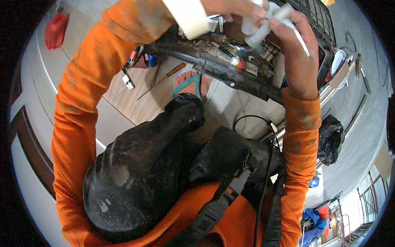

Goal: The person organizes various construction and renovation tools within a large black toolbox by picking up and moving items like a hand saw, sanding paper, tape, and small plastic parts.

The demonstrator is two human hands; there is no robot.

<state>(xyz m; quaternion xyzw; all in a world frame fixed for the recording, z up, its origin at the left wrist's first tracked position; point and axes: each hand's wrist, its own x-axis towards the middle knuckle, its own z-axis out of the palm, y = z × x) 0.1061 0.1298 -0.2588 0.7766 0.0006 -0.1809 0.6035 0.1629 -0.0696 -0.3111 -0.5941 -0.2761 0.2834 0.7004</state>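
Note:
At the top centre my left hand (236, 7) pinches a blurred whitish plastic item (254, 31) with its fingertips. My right hand (301, 46) grips the same item from the other side, a thin white strip lying along its palm. A wide cream-white band, like a roll of tape (196, 26), sits around my left wrist. Below both hands is a dirty black plastic crate (213, 69) filled with mixed tools and small hardware. Among them lies a white tube with a red and yellow end (237, 62). The fingers partly hide the held item.
A screwdriver with a wooden-looking handle (176, 69) lies on the floor beside my sandalled foot (188, 85). A red bag (56, 31) is at the upper left. At right are a black plastic bag (330, 140), long metal profiles and hand tools (364, 77). A black cable (268, 173) hangs near my right arm.

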